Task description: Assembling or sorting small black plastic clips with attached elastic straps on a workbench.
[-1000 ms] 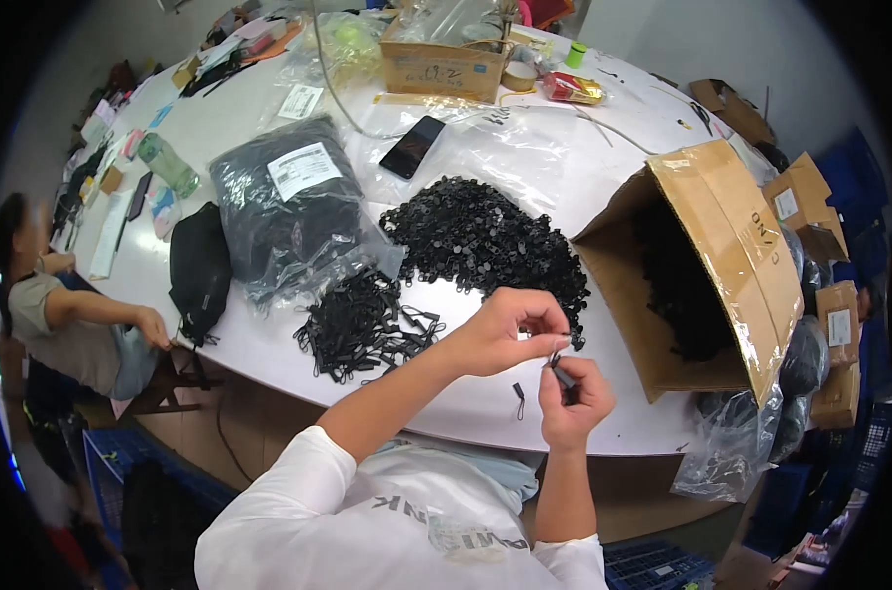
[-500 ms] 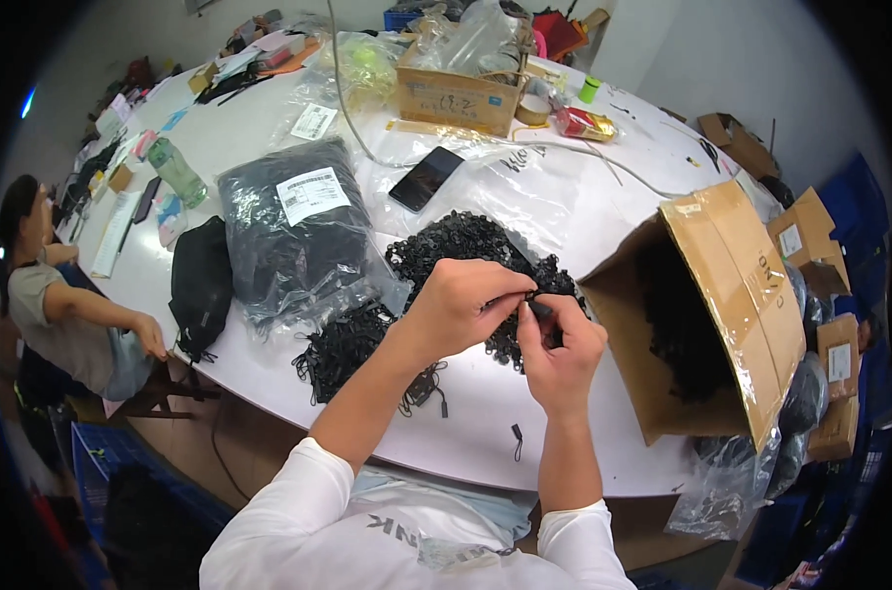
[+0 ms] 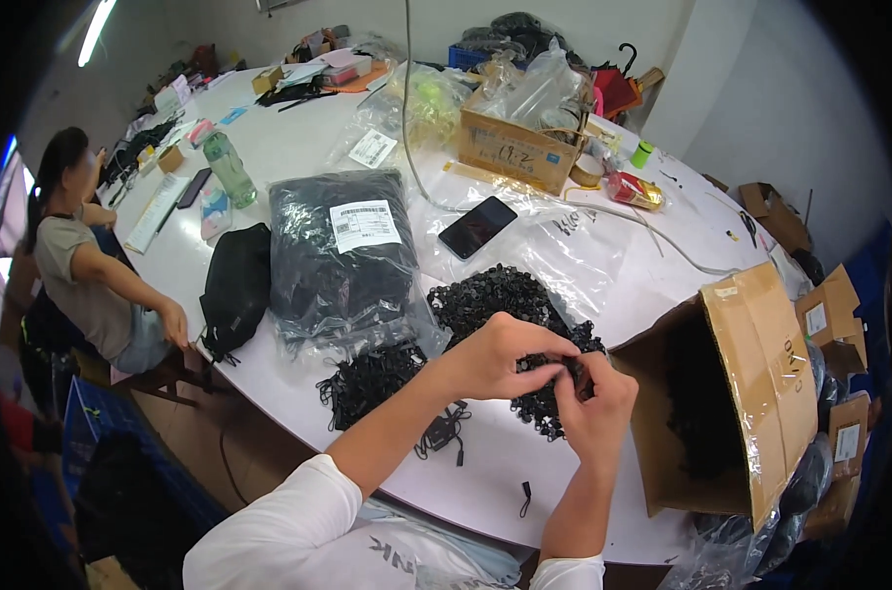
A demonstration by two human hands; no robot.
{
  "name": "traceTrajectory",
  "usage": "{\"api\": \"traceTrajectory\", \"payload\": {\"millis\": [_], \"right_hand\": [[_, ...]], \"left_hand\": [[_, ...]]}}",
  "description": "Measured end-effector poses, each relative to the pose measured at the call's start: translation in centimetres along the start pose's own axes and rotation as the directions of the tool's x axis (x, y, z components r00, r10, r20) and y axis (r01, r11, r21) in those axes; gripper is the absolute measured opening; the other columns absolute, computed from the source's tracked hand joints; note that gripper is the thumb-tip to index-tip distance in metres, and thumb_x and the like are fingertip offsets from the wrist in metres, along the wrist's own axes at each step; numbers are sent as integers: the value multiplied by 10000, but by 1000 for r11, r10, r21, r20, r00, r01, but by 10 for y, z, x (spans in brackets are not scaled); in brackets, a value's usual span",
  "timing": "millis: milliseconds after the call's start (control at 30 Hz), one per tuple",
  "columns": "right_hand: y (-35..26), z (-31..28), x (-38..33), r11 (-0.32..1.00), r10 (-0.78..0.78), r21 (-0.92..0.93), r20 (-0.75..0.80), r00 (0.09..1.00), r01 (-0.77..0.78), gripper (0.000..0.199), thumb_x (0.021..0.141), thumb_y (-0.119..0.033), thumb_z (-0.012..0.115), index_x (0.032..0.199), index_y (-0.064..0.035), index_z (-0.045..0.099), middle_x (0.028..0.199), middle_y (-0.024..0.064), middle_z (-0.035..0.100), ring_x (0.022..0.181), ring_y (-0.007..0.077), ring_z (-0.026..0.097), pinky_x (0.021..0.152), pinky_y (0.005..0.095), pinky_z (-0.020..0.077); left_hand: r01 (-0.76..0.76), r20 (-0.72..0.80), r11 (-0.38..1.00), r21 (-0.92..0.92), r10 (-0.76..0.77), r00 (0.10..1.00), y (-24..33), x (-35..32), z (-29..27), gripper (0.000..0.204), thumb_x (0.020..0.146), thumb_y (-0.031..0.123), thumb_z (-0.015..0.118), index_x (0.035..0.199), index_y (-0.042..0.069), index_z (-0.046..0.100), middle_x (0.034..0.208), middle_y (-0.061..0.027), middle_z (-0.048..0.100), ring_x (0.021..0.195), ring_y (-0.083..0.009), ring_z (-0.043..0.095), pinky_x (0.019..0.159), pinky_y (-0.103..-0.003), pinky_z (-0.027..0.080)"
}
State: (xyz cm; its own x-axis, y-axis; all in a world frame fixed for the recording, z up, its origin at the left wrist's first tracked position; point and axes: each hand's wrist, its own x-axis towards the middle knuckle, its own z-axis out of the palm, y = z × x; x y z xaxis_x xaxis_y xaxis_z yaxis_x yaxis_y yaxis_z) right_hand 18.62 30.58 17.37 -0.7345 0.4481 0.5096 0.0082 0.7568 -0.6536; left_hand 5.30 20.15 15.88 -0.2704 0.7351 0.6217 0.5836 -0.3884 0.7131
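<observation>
My left hand [image 3: 510, 359] and my right hand [image 3: 595, 401] meet over the table, thumbs and forefingers pinched together at the tips. Whatever sits between them is tiny and mostly hidden by the fingers. Behind and beneath lies a heap of small black plastic pieces [image 3: 495, 295]. Left of it is a pile of black corded pulls [image 3: 372, 379], partly behind my left forearm. A few loose corded pulls [image 3: 444, 431] lie near that forearm, and a single corded pull [image 3: 526, 497] rests close to my right forearm.
An open cardboard box [image 3: 760, 393] with dark contents lies on its side at right. A stuffed clear bag [image 3: 343, 285], a black pouch [image 3: 237, 285] and a phone [image 3: 477, 227] are beyond the piles. At left sits another person [image 3: 102, 265]. A cable [image 3: 409, 128] crosses the table.
The view has tilted up, so the table appears lower. A small black piece showed between my fingertips before; now the fingers mostly cover it. Both hands stay together.
</observation>
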Motion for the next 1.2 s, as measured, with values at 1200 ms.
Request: {"api": "traceTrajectory", "payload": {"millis": [1200], "right_hand": [[-9,10,-6,997,40,76,-115,993,-32,156,716,2,700,684,-26,551,487,-14,392,429,47,329,426,215,242]], "left_hand": [[-228,-258,868,441,365,894,-12,2,8,180,700,61,737,740,57,562,736,-54,480,696,-247,506,598,-350,414]]}}
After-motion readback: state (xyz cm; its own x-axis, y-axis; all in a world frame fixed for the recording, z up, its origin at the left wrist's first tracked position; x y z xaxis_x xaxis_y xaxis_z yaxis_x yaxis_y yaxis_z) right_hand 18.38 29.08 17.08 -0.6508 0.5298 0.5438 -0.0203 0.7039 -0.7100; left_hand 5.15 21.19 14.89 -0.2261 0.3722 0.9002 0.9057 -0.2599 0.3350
